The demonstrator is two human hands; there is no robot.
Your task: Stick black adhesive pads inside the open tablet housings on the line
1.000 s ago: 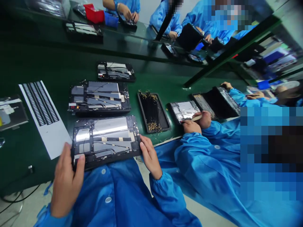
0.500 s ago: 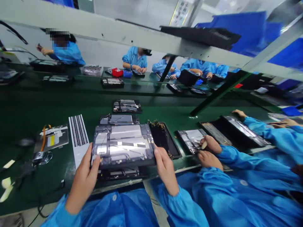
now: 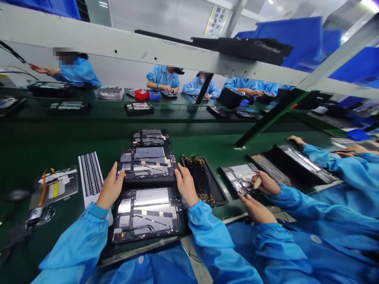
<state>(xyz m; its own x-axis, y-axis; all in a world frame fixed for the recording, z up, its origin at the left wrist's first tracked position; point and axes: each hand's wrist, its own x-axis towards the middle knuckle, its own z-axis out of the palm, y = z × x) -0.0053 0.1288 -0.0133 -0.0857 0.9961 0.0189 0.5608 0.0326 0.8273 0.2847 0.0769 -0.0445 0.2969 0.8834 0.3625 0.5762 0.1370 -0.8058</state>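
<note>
My left hand (image 3: 111, 186) grips the left edge of an opened tablet (image 3: 154, 157), its grey inner parts facing up. Along the tablet's right edge, my right hand (image 3: 187, 184) is closed on it too, fingers at the side. A second opened tablet (image 3: 152, 211) lies flat on the bench, nearer to my body and below my wrists. Just beyond the held one is a third opened tablet (image 3: 151, 136). I cannot tell whether the held tablet touches the bench or is slightly lifted.
A black tray (image 3: 219, 191) of thin black cables with gold ends stands at my right. A label sheet (image 3: 90, 173) and a panel with an orange ribbon (image 3: 63, 185) lie left. A co-worker's hands (image 3: 262, 197) work on another tablet (image 3: 240, 175). A shelf beam (image 3: 177, 53) crosses above.
Both hands have carried the tablet forward, away from my body, and lowered it near the far tablet. The near tablet, mostly covered before, now shows fully.
</note>
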